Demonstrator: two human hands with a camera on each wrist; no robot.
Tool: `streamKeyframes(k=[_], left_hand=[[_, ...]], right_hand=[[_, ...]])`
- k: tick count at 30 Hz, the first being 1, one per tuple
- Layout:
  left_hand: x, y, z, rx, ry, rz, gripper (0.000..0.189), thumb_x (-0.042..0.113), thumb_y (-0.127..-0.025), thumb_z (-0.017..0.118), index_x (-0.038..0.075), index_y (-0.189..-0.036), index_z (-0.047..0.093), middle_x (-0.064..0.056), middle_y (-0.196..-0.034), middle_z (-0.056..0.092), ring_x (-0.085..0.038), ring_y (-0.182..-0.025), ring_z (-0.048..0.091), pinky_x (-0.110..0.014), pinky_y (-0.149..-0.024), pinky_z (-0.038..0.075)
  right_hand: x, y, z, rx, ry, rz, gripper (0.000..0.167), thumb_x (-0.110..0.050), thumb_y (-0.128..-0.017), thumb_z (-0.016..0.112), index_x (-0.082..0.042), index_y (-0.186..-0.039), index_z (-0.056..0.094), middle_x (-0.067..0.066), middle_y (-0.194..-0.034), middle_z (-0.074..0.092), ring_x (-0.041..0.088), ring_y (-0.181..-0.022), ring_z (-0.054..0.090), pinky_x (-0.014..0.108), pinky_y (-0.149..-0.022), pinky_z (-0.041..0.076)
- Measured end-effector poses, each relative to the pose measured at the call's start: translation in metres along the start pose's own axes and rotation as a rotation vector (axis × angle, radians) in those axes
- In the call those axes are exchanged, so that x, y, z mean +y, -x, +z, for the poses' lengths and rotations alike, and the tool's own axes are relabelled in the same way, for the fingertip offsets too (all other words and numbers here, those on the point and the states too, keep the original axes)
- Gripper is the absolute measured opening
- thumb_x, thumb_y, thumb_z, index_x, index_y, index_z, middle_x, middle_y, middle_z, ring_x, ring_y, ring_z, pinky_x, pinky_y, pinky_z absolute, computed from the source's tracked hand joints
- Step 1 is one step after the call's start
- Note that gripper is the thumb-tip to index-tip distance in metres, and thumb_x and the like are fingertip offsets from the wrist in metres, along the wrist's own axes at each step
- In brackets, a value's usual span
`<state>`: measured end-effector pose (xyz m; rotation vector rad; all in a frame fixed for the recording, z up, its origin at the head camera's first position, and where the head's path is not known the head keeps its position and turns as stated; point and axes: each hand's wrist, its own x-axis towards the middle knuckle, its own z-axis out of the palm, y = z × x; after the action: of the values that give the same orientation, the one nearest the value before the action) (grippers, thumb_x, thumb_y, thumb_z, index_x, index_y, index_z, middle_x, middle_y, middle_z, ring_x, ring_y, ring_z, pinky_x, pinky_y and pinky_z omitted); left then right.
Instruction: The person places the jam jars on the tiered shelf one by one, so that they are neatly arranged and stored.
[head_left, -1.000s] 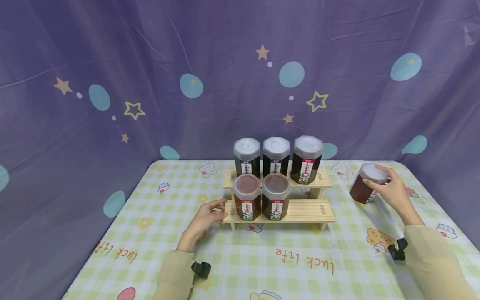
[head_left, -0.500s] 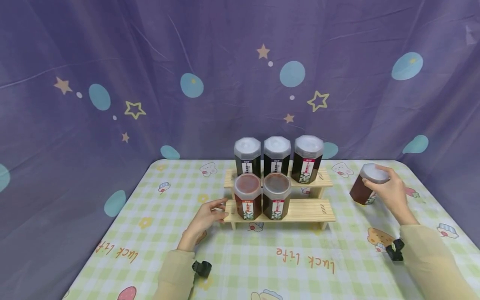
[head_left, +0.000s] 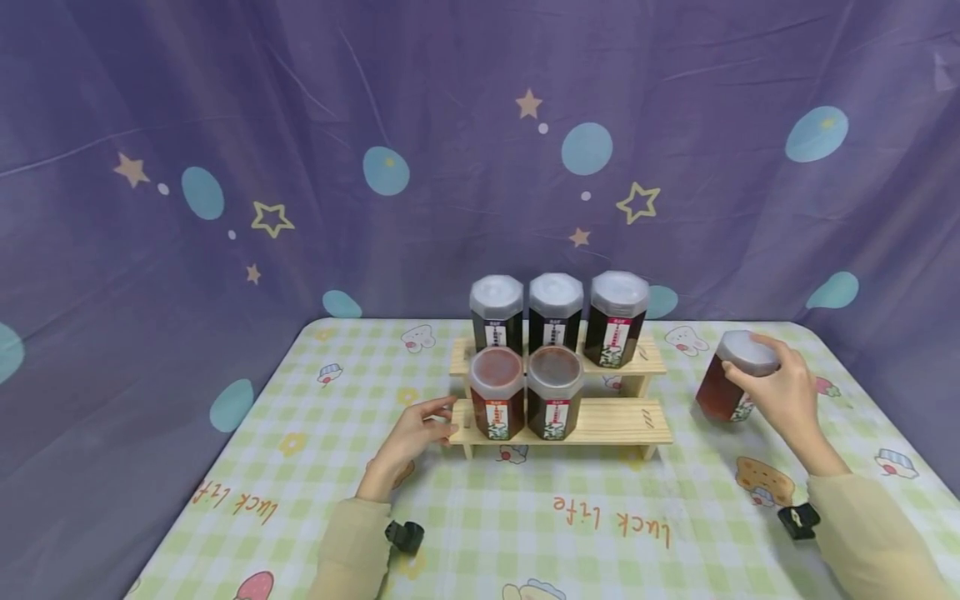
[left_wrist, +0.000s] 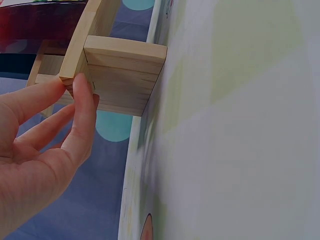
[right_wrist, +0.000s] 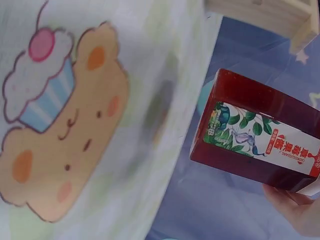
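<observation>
At the right of the head view, my right hand [head_left: 787, 398] grips a jar of red jam [head_left: 726, 385] by its pale lid. The right wrist view has the jar [right_wrist: 255, 132] clear of the tablecloth, its label with leaves facing that camera. My left hand [head_left: 411, 435] pinches the left end of the lower shelf on a two-tier wooden rack [head_left: 618, 421]. Up close in the left wrist view, thumb and fingertips hold the shelf's corner [left_wrist: 75, 60]. Two jars stand on this tier, one reddish [head_left: 497, 408] and one brown [head_left: 553, 408], leaving bare wood at its right.
Three dark jars with frosted lids, among them a right-hand one [head_left: 615, 325], fill most of the upper tier. A checked tablecloth [head_left: 480, 533] covers the table. Behind its far edge hangs a purple curtain [head_left: 465, 225] with stars and blue shapes.
My right hand has raised the jam jar off the tablecloth, bringing it slightly toward me. The left hand keeps its pinch on the rack, and the jars there stay put.
</observation>
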<state>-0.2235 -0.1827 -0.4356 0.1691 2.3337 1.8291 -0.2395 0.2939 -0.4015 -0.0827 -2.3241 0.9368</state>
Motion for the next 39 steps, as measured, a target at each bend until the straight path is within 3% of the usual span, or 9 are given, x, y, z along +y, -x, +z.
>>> streamKeyframes(k=[10,18,24,26,33,39], left_hand=[[0.001,0.000,0.000,0.001,0.001,0.002,0.049,-0.001,-0.080,0.059,-0.005,-0.127,0.044,-0.020,-0.102,0.052,-0.013,-0.063,0.057,-0.037,-0.065,0.054],[0.001,0.001,0.001,-0.015,0.000,0.008,0.049,-0.001,-0.081,0.059,-0.005,-0.127,0.043,-0.021,-0.103,0.051,-0.013,-0.062,0.057,-0.044,-0.069,0.053],[0.002,0.002,0.000,-0.015,-0.005,0.002,0.050,0.000,-0.081,0.059,-0.005,-0.128,0.043,-0.021,-0.103,0.051,-0.014,-0.063,0.057,-0.044,-0.069,0.053],[0.002,0.002,0.000,-0.012,-0.005,0.001,0.049,0.000,-0.081,0.059,-0.005,-0.128,0.043,-0.021,-0.103,0.051,-0.014,-0.063,0.057,-0.043,-0.069,0.053],[0.002,0.001,0.000,-0.004,-0.005,0.011,0.048,-0.001,-0.081,0.059,-0.006,-0.126,0.044,-0.021,-0.103,0.051,-0.014,-0.061,0.057,-0.043,-0.068,0.053],[0.001,0.001,0.001,-0.010,-0.011,-0.001,0.049,0.000,-0.081,0.059,-0.004,-0.128,0.044,-0.021,-0.105,0.051,-0.013,-0.063,0.057,-0.042,-0.069,0.053]], right_hand=[[-0.026,0.014,-0.010,0.034,-0.023,-0.034,0.053,-0.015,-0.067,0.074,-0.003,-0.116,0.056,0.027,-0.110,0.052,0.040,-0.091,0.049,0.030,-0.062,0.033],[-0.047,0.025,-0.015,0.028,-0.043,-0.014,0.052,-0.017,-0.067,0.074,-0.005,-0.115,0.057,0.023,-0.115,0.051,0.034,-0.088,0.049,0.015,-0.057,0.032],[-0.061,0.031,-0.015,0.046,-0.070,-0.033,0.051,-0.014,-0.064,0.076,-0.007,-0.112,0.059,0.019,-0.111,0.053,0.001,-0.082,0.043,0.010,-0.058,0.034],[-0.064,0.033,-0.013,0.054,-0.094,-0.051,0.051,-0.013,-0.064,0.076,-0.006,-0.111,0.059,0.017,-0.108,0.053,-0.004,-0.082,0.039,0.008,-0.059,0.034],[-0.069,0.037,-0.002,0.064,-0.199,-0.114,0.046,-0.015,-0.065,0.075,-0.009,-0.109,0.061,0.015,-0.102,0.053,0.019,-0.085,0.047,0.009,-0.060,0.035],[-0.081,0.041,0.004,0.061,-0.158,-0.153,0.047,-0.009,-0.063,0.075,-0.003,-0.108,0.060,0.016,-0.098,0.054,0.010,-0.083,0.045,0.008,-0.062,0.035]])
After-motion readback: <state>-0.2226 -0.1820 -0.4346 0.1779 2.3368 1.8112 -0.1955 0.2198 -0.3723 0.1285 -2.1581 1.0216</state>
